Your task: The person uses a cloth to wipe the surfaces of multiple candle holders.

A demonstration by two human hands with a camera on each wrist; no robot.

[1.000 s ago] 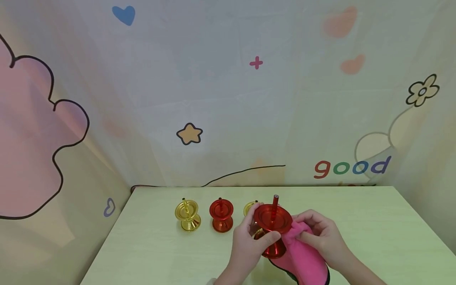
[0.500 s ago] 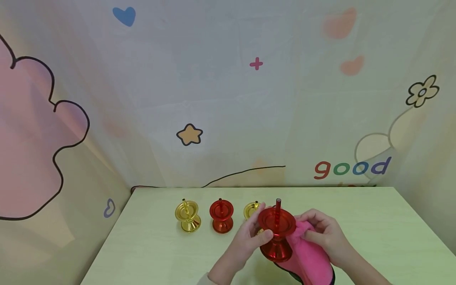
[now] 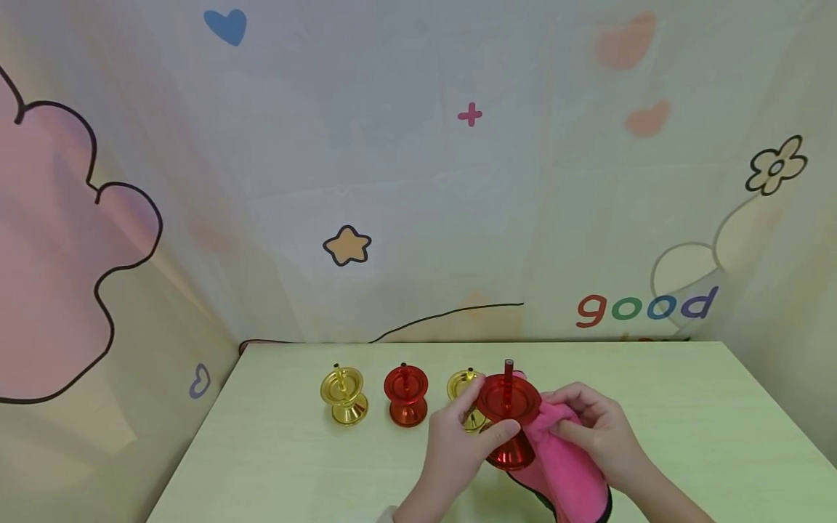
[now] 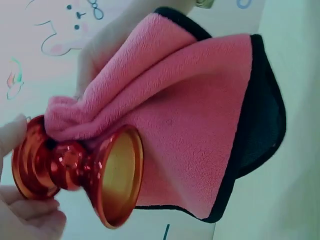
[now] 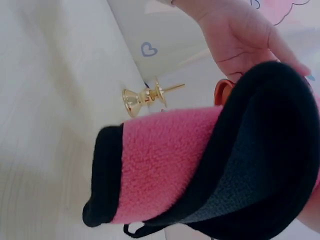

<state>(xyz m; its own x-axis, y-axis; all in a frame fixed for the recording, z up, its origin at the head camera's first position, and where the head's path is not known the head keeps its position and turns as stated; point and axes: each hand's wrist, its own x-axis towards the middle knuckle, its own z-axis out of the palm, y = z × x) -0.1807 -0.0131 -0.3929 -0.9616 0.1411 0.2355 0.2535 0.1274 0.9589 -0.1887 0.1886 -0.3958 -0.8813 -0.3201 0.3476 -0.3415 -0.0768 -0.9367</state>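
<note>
My left hand [image 3: 451, 443] holds a shiny red candle holder [image 3: 513, 452] by its dish, thumb on the near side and fingers at the left. The holder is lifted over the table, its spike pointing up and tilted slightly. Pinched in my right hand [image 3: 600, 434] is a pink cloth [image 3: 569, 465] with black edging, bunched against the right side of the holder below the dish. The left wrist view shows the hollow base of the red holder [image 4: 70, 162] with the cloth [image 4: 185, 115] draped behind it. In the right wrist view, the cloth [image 5: 160, 162] covers most of the holder.
Behind the hands, a gold candle holder [image 3: 349, 408], a red one [image 3: 407, 410] and another gold one [image 3: 461, 379], partly hidden by my left hand, stand in a row on the pale table [image 3: 261, 450]. A printed curtain [image 3: 418, 189] hangs at the back.
The red holder has shifted slightly right, dipping and rising again on the way. My right hand and the cloth have drifted a little right with it. The standing holders stay put.
</note>
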